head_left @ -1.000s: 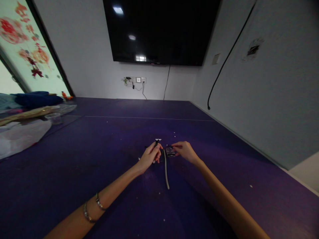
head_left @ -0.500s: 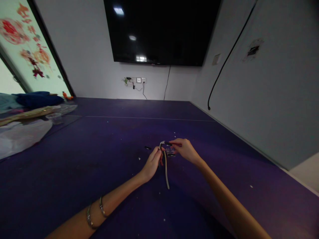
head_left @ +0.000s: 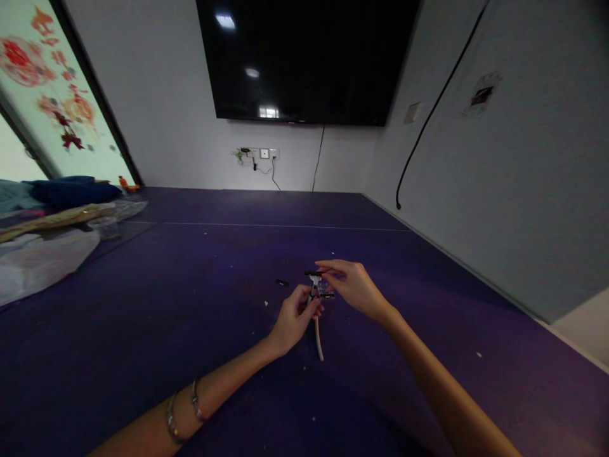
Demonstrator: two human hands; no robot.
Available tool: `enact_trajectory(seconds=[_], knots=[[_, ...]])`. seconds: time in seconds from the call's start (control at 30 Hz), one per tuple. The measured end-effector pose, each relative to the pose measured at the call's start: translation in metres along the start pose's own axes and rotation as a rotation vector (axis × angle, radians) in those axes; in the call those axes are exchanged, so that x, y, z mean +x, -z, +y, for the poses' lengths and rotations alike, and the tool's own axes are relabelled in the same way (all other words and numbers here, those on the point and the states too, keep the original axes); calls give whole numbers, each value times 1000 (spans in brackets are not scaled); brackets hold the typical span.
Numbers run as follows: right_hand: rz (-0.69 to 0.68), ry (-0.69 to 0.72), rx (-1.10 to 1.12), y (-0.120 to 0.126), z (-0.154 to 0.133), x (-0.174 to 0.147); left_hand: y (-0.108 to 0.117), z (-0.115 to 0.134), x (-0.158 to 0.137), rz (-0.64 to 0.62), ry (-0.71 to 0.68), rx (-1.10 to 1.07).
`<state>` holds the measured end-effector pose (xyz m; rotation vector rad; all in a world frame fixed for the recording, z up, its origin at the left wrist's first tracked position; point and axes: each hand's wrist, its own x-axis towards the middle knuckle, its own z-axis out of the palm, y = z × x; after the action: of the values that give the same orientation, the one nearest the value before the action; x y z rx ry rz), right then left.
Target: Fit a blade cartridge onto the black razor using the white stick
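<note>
left hand [head_left: 294, 318] gripping a t-shaped tool [head_left: 314, 281]; right hand [head_left: 354, 285], toward two o'clock, pinching a dark bar [head_left: 311, 273] at the tool's twelve-o'clock end; uneven pressure could dislodge the bar.

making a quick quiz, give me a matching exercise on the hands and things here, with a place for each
1. left hand
2. right hand
3. bracelets
4. television

A. around the left forearm
B. at a dark strip by the head of a small tool
C. on the wall
D. gripping the small tool's handle

Pairs: 1-D, 2-B, 3-A, 4-C
</note>
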<state>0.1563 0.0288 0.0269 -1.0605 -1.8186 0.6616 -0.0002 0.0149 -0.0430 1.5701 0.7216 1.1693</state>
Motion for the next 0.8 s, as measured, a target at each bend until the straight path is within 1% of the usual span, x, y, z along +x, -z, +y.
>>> enact_trajectory(seconds=[0.1, 0.17, 0.3, 0.8], knots=[[14, 54, -16, 0, -3, -1, 0, -3, 1, 11, -1, -8], [13, 65, -14, 0, -4, -1, 0, -3, 1, 13, -6, -12], [8, 57, 6, 1, -5, -2, 0, -3, 1, 21, -10, -18], [-4, 61, -37, 3, -8, -3, 0, -4, 2, 25, 0, -32]])
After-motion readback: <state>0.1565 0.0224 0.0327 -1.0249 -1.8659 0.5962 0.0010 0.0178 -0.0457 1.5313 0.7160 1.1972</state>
